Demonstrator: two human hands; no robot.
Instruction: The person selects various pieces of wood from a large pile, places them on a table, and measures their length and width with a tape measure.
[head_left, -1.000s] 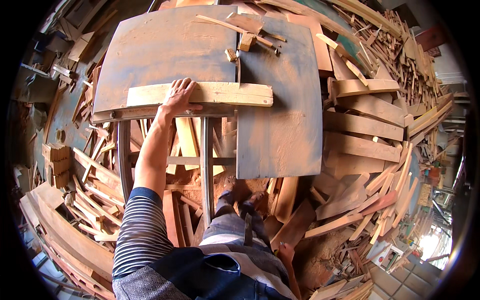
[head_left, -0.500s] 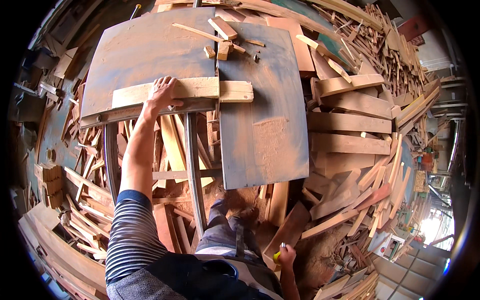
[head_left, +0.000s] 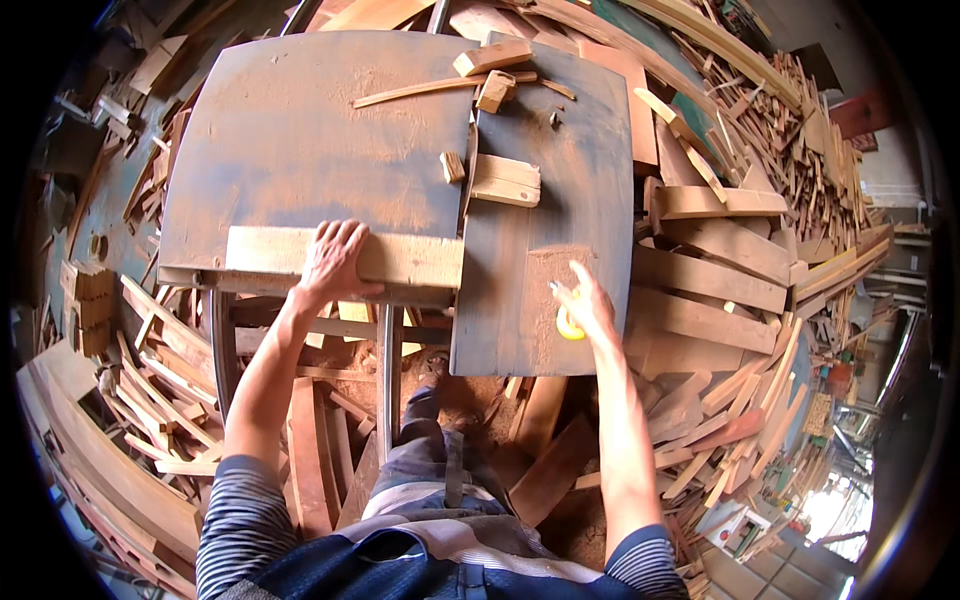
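Observation:
My left hand (head_left: 336, 262) is closed over a pale wooden board (head_left: 410, 258), fingers on its top and thumb at the near edge. The board lies along the front of the large table panel (head_left: 320, 120), its right end at the slot between the two panels. Over the right panel (head_left: 490, 330), my right hand (head_left: 590, 305) holds what looks like a yellow tape measure (head_left: 570, 322), partly hidden by the fingers. Farther back, a short cut-off block (head_left: 507, 181) lies just right of the slot. A thin saw blade (head_left: 469, 165) seems to stand in the slot.
Small offcuts (head_left: 495, 90) and a thin strip (head_left: 410, 93) lie across the far end of the slot. Stacked planks (head_left: 710, 275) crowd the right side. Loose wood (head_left: 160, 380) is piled at the left, and sawdust covers the floor by my feet.
The board and my left hand have come nearer to me, leaving the short end block behind as a separate piece. My right hand has risen from my side to over the right panel.

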